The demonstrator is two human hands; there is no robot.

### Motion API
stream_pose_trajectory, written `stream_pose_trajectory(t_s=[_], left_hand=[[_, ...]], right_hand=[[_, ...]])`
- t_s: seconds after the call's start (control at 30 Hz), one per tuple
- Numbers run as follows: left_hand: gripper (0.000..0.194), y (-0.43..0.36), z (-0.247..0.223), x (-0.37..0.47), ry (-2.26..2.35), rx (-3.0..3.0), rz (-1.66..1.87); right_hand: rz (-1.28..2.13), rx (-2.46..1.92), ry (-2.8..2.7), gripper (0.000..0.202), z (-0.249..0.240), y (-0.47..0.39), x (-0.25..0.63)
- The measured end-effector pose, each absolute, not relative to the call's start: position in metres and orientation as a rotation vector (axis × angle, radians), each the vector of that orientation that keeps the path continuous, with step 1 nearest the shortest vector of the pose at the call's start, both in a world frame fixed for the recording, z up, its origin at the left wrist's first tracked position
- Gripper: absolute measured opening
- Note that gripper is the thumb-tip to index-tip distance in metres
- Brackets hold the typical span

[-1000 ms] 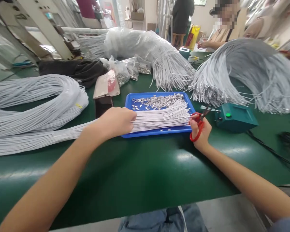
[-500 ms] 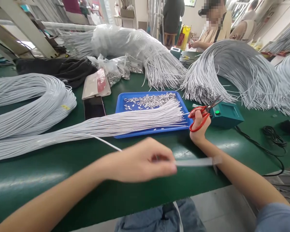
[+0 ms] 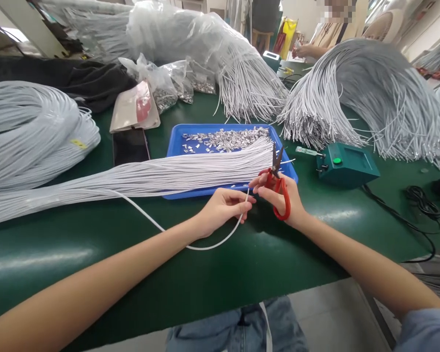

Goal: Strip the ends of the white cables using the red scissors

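Between thumb and fingers, my left hand [image 3: 223, 211] pinches a single white cable [image 3: 220, 243] near its end, which points up. The cable loops below the hand and runs back left to a bundle of white cables [image 3: 190, 173]. My right hand [image 3: 291, 200] holds red-handled scissors [image 3: 287, 204], their blades apart and pointing up. Its fingertips are close to the cable's end; whether they touch it I cannot tell. Behind both hands, the bundle's cut ends lie across a blue tray [image 3: 174, 139] that holds many small metal terminals [image 3: 229, 140].
A green device with a lit button [image 3: 350, 165] stands right of the tray, its cord [image 3: 385, 205] trailing right. Left are a phone [image 3: 131, 147], a booklet [image 3: 135, 107] and coiled cables [image 3: 40, 132]. More cable bundles [image 3: 315, 102] arch behind. A co-worker's hand [image 3: 302, 50] shows at the back.
My left hand has raised the cable's end and come near my right hand. My right hand has moved left and down with the scissors. The view has tilted slightly downward.
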State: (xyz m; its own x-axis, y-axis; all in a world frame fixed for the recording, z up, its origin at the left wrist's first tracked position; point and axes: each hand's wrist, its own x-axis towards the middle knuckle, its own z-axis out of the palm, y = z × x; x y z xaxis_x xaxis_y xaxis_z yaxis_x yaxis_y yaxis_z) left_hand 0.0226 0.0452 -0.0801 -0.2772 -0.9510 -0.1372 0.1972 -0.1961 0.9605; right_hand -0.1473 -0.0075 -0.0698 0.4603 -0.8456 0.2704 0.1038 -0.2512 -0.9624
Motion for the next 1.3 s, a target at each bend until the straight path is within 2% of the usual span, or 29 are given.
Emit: stream_pose_trajectory(t_s=[0.43, 0.67, 1.07, 1.3], left_hand=[[0.028, 0.0491, -0.0787, 0.0191, -1.087, 0.996, -1.535], [0.026, 0.0486, -0.0823, 0.021, -0.993, 0.935, -1.614], [0.027, 0.0467, -0.0815, 0.0218, -1.09, 0.934, -1.686], [0.02, 0.0476, -0.081, 0.0219, -1.111, 0.914, -1.661]], right_hand=[[-0.996, -1.781, 0.761, 0.019, -0.0674, -0.0011, -0.1474], [-1.032, -1.78, 0.731, 0.006, -0.067, -0.0034, -0.1496], [-0.957, -1.667, 0.668, 0.02, -0.0617, -0.0003, -0.1474], [-0.958, -1.638, 0.634, 0.02, -0.0627, 0.0005, -0.1487]])
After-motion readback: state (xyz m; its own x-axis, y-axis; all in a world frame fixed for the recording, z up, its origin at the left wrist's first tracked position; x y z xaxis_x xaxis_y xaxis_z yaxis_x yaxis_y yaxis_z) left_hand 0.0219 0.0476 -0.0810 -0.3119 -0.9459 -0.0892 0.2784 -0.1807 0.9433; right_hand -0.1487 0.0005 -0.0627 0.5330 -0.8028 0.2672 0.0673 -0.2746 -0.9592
